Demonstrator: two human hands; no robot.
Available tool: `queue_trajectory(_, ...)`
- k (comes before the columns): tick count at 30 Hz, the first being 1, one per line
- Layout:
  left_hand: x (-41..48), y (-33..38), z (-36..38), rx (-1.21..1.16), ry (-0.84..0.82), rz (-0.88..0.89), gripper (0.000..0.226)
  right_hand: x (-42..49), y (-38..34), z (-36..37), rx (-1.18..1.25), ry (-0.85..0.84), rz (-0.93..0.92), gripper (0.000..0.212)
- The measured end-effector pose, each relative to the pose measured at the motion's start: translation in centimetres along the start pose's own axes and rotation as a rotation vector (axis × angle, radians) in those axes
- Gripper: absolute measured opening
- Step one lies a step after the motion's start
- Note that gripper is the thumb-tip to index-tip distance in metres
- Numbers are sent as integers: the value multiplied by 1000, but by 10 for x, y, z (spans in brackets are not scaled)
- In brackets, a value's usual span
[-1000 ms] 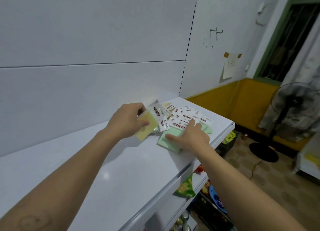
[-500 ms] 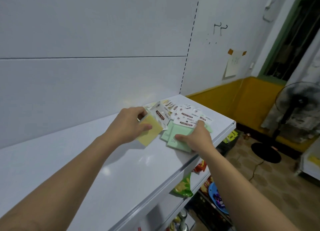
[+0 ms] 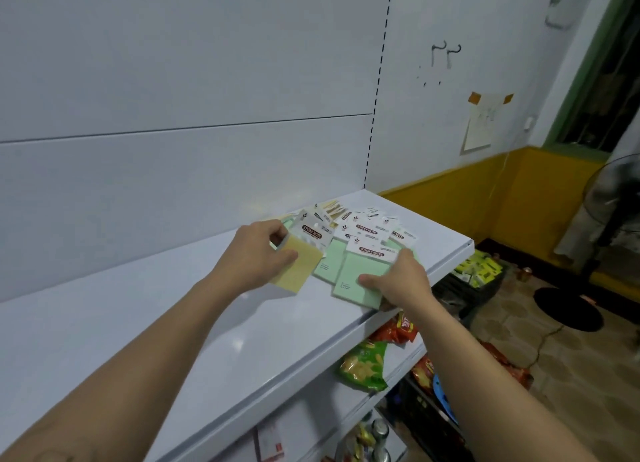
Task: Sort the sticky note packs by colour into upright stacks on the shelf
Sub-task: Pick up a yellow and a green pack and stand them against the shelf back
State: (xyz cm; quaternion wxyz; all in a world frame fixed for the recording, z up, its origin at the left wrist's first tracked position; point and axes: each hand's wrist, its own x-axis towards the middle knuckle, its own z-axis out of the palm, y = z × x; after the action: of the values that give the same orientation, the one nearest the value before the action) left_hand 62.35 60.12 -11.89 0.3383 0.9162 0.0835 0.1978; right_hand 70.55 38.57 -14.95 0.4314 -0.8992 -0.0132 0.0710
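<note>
As both forearms reach across the white shelf (image 3: 166, 340) toward its right end, the left hand (image 3: 256, 259) grips a yellow sticky note pack (image 3: 299, 269). The thumb lies across the pack's front face and the fingers curl behind its upper edge. The pack is tilted, with its white header card pointing up and to the right. Its lower corner is close to the shelf surface, though contact cannot be told.

Just right of it a green sticky note pack (image 3: 327, 262) lies flat, partly covered by a second green pack (image 3: 362, 274) nearer the shelf's front edge. The right hand (image 3: 407, 283) holds this second green pack, with the thumb pressed on its face near the lower right corner and the fingers wrapped round its right side.

Behind both hands, toward the shelf's back right corner, a loose pile of packs (image 3: 372, 227) overlaps in disorder. Its header cards reading "STICKY NOTE" face up, green sheets and a few yellow edges show, and every pack in it lies flat or slanted.

Under the shelf's front edge, a red snack bag (image 3: 398, 328) and a green snack bag (image 3: 363, 366) sit on a lower shelf. Further right, a sheet of paper (image 3: 481, 122) is taped to the wall, and a standing fan (image 3: 613, 198) stands on the tiled floor at the far right.
</note>
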Motion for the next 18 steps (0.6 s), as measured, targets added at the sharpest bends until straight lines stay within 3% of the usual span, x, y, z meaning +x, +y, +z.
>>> queue_trajectory(4, -9, 1, -5, -26, 50, -40, 13, 1, 1, -11, 38, -73, 20, 38)
queue_trajectory(6, -15, 1, -11, -31, 85, -62, 13, 3, -2, -17, 39, -61, -30, 27)
queue_trajectory(13, -33, 0, -45, 6, 219, -152, 12, 16, -41, -36, 83, 78, -358, 15)
queue_trajectory(18, -50, -10, -78, -50, 296, -238, 12, 20, -72, -28, 44, 38, -505, 10)
